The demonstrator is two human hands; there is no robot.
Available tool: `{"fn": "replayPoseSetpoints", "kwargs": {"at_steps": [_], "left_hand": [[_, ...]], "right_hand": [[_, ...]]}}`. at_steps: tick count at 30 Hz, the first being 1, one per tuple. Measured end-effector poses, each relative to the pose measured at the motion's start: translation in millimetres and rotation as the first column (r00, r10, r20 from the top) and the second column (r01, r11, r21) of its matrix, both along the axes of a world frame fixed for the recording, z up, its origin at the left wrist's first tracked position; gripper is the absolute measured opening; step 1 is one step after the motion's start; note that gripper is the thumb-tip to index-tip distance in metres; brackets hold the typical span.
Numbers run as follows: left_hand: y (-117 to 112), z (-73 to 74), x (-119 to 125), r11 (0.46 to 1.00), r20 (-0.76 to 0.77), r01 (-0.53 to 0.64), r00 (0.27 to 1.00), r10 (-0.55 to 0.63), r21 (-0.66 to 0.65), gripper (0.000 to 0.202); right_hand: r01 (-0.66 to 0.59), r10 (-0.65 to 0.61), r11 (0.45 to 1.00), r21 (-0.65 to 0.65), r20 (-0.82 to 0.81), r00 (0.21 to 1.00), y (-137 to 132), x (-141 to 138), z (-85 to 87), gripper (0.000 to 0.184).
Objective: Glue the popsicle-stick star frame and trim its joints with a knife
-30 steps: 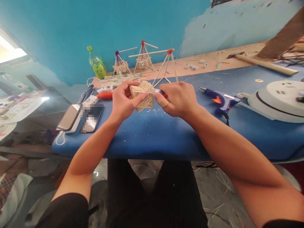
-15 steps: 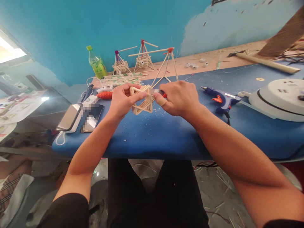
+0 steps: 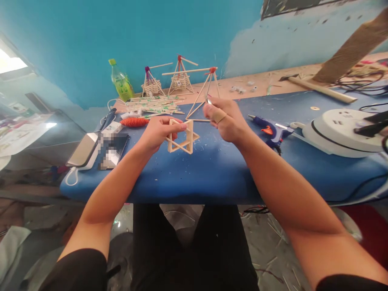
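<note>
My left hand pinches a small star-shaped frame of stacked wooden sticks by its upper left side, above the blue table. To the right, apart from the frame, my right hand is closed round a utility knife. Only the knife's metal tip shows above the thumb; the fingers hide the rest. Behind this hand stands a stick tripod bound with red band at its top, a long stick reaching left from it. An orange-red bundle of cord lies just behind my left hand.
Two stick models stand by the wall near a green bottle and loose sticks. Phones lie left on the blue table. At right are a blue glue gun, a white round device and a hammer.
My right hand has lifted the knife away from the stick frame, up and to the right. My left hand has turned the frame, so its star outline faces me and sits slightly lower.
</note>
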State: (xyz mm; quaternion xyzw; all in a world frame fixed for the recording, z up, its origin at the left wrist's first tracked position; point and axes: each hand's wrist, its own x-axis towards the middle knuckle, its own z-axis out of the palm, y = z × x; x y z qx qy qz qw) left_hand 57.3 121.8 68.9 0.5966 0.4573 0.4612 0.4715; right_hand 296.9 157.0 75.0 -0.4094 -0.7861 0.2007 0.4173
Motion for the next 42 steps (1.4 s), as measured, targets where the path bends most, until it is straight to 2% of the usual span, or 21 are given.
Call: {"fn": "replayPoseSetpoints", "kwargs": {"at_steps": [2,4,12,18,21,23,25,28,31,34,42], "left_hand": [[1.8,-0.1,-2.3,1.0,0.022,-0.022,1.0,0.022,0.016,0.041],[1.9,-0.3,-3.2,0.999,0.013,-0.032,0.999,0.031,0.031,0.042],[-1.6,-4.8,4.1,0.996,0.023,-0.079,0.997,0.079,0.031,0.044],[-3.3,-3.3,5.6,0.993,0.008,-0.117,0.993,0.117,0.028,0.05],[-3.6,-3.1,5.8,0.996,0.051,-0.087,0.995,0.086,0.033,0.048],[-3.5,-2.5,5.7,0.997,0.083,-0.073,0.994,0.071,0.027,0.049],[-3.7,-1.1,5.4,0.998,0.101,-0.07,0.992,0.069,0.005,0.051],[-5.2,1.6,5.6,0.997,0.104,-0.077,0.991,0.079,-0.021,0.051],[-7.0,2.5,6.8,0.996,0.105,-0.092,0.99,0.093,-0.019,0.049],[-6.8,0.2,8.0,0.995,0.09,-0.099,0.991,0.1,-0.01,0.047],[-0.7,-7.1,9.3,0.989,0.064,-0.133,0.989,0.136,-0.058,0.045]], "right_hand": [[-0.138,0.131,0.99,-0.037,-0.139,0.982,-5.3,-9.5,-3.2,0.035],[-0.183,0.167,0.981,-0.06,-0.202,0.965,-10.3,-16.1,-5.4,0.034],[-0.063,0.045,0.995,-0.08,-0.217,0.975,-10.3,-19.9,-11.2,0.022],[-0.042,0.024,0.994,-0.105,-0.169,0.985,-1.3,-20.7,-12.1,0.022],[0.054,-0.068,0.991,-0.12,-0.12,0.99,5.3,-19.6,-12.5,0.017],[0.112,-0.121,0.99,-0.086,-0.111,0.986,8.3,-19.3,-13.3,0.009],[0.099,-0.104,0.994,-0.04,-0.149,0.983,8.3,-19.6,-14.2,0.003],[-0.016,0.011,1.0,-0.016,-0.26,0.966,3.0,-20.5,-14.9,0.007],[-0.105,0.087,0.993,-0.048,-0.294,0.952,-3.9,-21.3,-15.3,0.014],[-0.105,0.08,0.992,-0.073,-0.289,0.954,-6.6,-22.4,-16.4,0.02],[-0.038,0.017,0.997,-0.074,-0.266,0.964,-1.8,-24.5,-17.3,0.019]]}}
